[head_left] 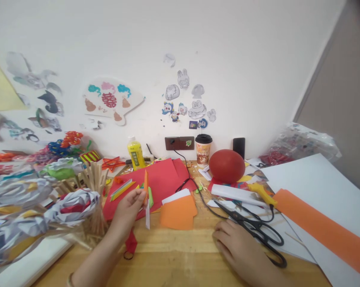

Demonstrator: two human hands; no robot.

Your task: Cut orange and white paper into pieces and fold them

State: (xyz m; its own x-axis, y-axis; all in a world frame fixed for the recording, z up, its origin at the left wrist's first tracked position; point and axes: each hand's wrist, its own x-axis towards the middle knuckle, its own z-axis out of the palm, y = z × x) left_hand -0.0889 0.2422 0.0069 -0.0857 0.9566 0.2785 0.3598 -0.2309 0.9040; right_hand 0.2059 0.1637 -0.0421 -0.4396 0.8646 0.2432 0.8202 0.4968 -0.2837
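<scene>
My left hand (132, 205) is raised over the left part of the table, its thumb and fingers pinched on a folded orange paper strip (146, 181). Just behind the fingers show green paper strips (150, 197), and a narrow white strip (148, 217) hangs below. My right hand (233, 243) rests on the wooden tabletop with loosely bent fingers and nothing visible in them. Beside it lie large black scissors (251, 225), partly covered by the hand. Orange paper pieces (178, 213) lie between the two hands, over a white sheet.
Red paper sheets (162, 175) carry more coloured strips. Behind stand a yellow bottle (136, 153), a lidded cup (203, 153) and a red balloon (227, 165). A black cable (202, 199) crosses the table. Wooden sticks (93, 183) and wrapped bundles crowd the left; large white sheets (311, 187) cover the right.
</scene>
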